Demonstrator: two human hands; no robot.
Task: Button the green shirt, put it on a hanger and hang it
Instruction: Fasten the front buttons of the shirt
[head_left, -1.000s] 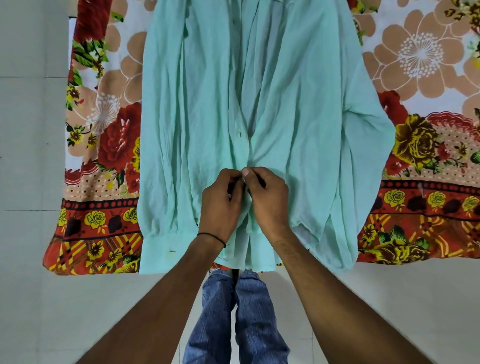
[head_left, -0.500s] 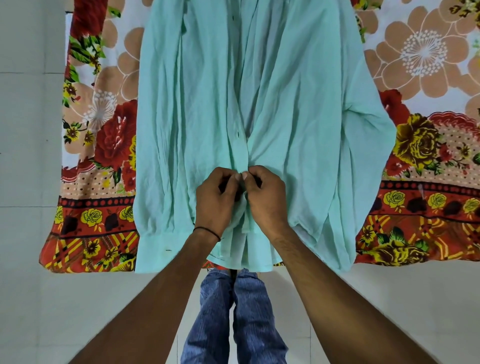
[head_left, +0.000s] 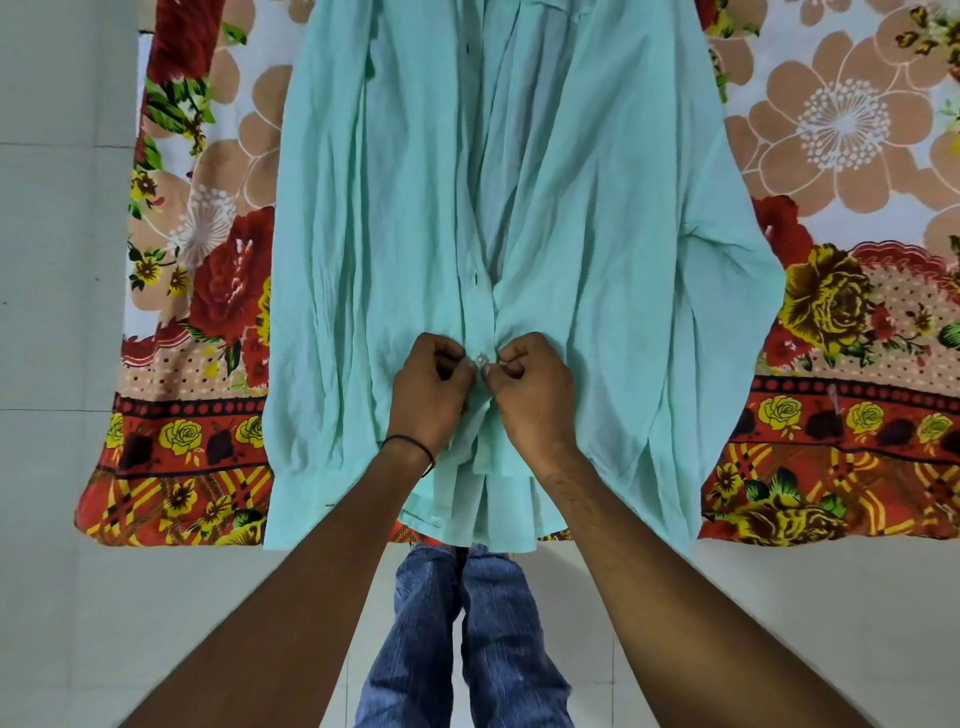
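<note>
At the 6 o'clock end of the green shirt (head_left: 597, 208), the left hand (head_left: 426, 397) and right hand (head_left: 530, 397) are pinching its placket (head_left: 476, 296). It is running toward 12 o'clock.

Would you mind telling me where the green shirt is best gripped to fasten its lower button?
Pinch the two front edges beside the button, left hand from the left, right hand from the right: the green shirt lies flat, opening running down its middle.
</note>
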